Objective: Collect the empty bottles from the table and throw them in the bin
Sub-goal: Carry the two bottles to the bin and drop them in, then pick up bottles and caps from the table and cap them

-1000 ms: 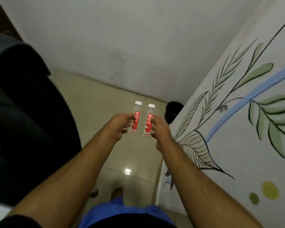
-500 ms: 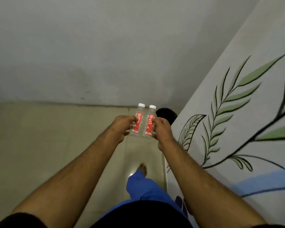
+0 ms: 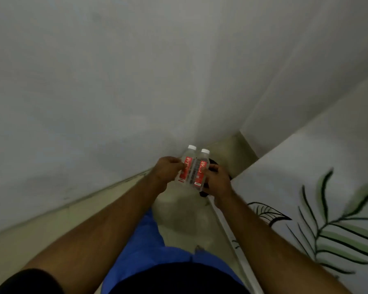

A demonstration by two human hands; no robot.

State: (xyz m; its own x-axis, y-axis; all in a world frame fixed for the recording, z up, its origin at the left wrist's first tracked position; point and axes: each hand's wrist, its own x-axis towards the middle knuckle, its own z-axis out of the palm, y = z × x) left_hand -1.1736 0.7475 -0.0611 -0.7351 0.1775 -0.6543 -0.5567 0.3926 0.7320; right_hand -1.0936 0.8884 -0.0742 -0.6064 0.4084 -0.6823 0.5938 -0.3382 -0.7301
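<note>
I hold two clear plastic bottles with white caps and red labels, upright and side by side, touching. My left hand (image 3: 167,171) grips the left bottle (image 3: 187,164). My right hand (image 3: 216,180) grips the right bottle (image 3: 201,169). Both are held out at arm's length in the middle of the view. A black bin (image 3: 212,163) stands on the floor in the corner, mostly hidden behind the right bottle and my right hand.
A plain grey wall (image 3: 115,92) runs ahead and to the left. On the right is a white wall painted with green leaves (image 3: 327,219). Pale floor tiles (image 3: 185,215) lie between them. My blue-trousered leg (image 3: 145,247) is stepping forward.
I have walked closer to the corner and the view has swung. The two bottles have come together and now overlap the bin, which was beyond them before.
</note>
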